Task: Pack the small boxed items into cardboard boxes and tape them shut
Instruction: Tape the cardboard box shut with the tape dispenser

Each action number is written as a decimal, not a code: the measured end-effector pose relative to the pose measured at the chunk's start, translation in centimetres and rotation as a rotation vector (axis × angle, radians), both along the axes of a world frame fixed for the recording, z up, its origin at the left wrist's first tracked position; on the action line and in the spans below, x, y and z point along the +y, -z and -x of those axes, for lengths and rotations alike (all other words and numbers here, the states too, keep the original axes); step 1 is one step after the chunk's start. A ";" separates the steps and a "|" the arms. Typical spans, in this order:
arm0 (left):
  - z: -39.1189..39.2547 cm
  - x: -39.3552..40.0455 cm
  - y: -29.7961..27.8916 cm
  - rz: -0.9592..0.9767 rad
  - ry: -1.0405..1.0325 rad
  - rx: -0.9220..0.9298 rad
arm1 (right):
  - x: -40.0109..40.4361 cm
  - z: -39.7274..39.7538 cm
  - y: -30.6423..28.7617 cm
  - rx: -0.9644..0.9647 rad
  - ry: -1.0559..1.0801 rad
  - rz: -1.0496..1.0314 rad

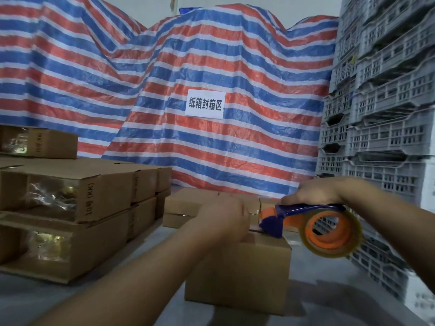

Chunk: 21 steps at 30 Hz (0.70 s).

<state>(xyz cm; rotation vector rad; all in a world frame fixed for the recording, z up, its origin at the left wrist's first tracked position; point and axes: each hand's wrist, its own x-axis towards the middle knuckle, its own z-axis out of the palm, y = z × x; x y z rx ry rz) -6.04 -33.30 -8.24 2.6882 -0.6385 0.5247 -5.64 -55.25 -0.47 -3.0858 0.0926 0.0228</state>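
Cardboard box (237, 274) sits on the table (70, 302) before you; your left hand (223, 220) pins its top seam, fingers curled, while your right hand (315, 192) grips the tape dispenser (306, 222) there.

A white paper sign (204, 104) is fixed to the red, white and blue striped tarpaulin (247, 142) at the centre of the frame. It carries one line of black printed characters: "纸箱封箱区".

The windowed cartons (70, 198) stacked at the left of the frame carry black print running vertically beside the clear window. On the middle carton the print reads "(KK)" with a further marking beginning "10" below it. The carton at the upper left (40, 143) shows the same "(KK)" and "10" print. Print on the remaining cartons is too blurred to read.
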 end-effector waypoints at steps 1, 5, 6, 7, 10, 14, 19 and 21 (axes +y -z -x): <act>-0.2 -0.8 0.0 -0.078 -0.002 0.091 | 0.1 0.0 0.0 0.001 -0.004 0.004; -1.4 -2.4 0.6 -0.206 0.026 0.249 | -0.1 0.1 0.2 -0.012 -0.044 -0.046; -1.5 -2.4 0.8 -0.185 0.047 0.265 | -0.1 0.3 0.3 -0.011 -0.052 -0.053; -1.6 -2.3 1.1 -0.177 0.060 0.261 | -0.1 0.3 0.4 -0.012 -0.054 -0.054; -2.1 -2.1 1.5 -0.210 0.092 0.228 | -0.2 0.6 0.6 0.009 -0.043 -0.070; -3.2 -2.3 1.9 -0.261 0.111 0.267 | -0.4 0.7 0.4 0.004 -0.046 -0.008; -3.8 -2.3 2.1 -0.236 0.082 0.310 | -0.4 1.2 -0.3 0.031 -0.036 0.006; -3.6 -2.4 2.1 -0.258 0.087 0.305 | -1.3 2.0 -1.0 0.060 -0.030 -0.059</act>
